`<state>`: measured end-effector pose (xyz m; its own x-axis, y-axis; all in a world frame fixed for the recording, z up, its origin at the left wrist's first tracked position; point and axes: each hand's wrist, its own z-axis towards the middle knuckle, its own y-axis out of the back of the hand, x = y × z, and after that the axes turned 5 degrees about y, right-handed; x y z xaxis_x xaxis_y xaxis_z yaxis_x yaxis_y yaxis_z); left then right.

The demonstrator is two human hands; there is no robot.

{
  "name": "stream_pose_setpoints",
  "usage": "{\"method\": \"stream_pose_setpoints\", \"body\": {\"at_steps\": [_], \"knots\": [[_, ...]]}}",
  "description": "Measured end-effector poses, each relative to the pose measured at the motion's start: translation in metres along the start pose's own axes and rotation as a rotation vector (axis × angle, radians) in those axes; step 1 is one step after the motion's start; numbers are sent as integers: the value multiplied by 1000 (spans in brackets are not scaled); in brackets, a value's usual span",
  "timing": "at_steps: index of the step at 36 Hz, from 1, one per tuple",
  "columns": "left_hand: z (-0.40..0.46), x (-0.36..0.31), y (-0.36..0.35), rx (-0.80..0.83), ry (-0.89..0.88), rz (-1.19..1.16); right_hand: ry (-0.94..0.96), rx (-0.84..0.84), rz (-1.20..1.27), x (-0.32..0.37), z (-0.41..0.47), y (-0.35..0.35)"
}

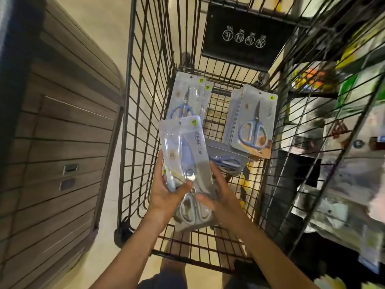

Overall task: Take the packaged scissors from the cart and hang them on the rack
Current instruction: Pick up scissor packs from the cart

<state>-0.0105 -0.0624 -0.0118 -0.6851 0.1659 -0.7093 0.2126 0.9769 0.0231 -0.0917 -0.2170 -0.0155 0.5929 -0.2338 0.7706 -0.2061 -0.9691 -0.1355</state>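
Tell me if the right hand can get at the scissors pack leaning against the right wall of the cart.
Probably yes. That pack stands uncovered above the others, open from above, but the right hand is busy holding a pack with the left hand and must let go first.

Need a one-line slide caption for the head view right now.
Both hands, left hand and right hand, lift packaged scissors above the wire cart.
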Motion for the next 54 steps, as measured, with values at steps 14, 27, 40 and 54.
{"method": "stream_pose_setpoints", "body": {"at_steps": [14,27,40,54], "knots": [[1,11,27,-30,-175,73,366,-195,-1167,4,78,32],[4,9,38,22,-108,34,347,-181,-1400,-6,96,31],[-4,5,36,-22,-122,88,374,-60,-1175,-9,69,42],[-83,-91,32,-1,-231,235,328,-399,-410,94,-64,35]]}}
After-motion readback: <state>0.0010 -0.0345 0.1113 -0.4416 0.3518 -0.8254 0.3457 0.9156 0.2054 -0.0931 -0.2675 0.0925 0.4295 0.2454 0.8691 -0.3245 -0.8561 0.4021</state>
